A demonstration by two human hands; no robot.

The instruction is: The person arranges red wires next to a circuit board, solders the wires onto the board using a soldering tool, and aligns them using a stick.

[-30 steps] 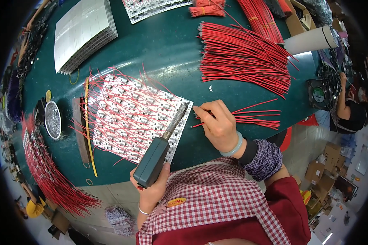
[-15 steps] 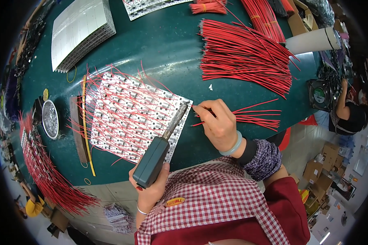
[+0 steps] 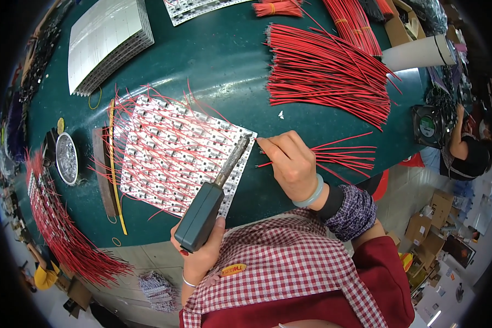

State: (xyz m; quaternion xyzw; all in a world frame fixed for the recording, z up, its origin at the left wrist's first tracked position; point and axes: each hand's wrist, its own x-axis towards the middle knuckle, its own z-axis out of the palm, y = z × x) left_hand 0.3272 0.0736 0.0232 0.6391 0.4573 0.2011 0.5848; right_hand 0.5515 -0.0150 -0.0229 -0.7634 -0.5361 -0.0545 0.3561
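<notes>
Circuit-board panel [image 3: 175, 158] lies on a green table [image 3: 229, 65], left hand [image 3: 204, 251] clasping a soldering iron [image 3: 200, 216] over its corner, right hand [image 3: 291, 167] pinching a red wire [image 3: 338, 176]; the iron, slipping, could burn nearby fingers.

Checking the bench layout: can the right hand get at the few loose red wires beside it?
Probably yes: the wires lie right beside and partly beneath the right hand, with nothing else seen over them, though it looks busy at the board.
</notes>
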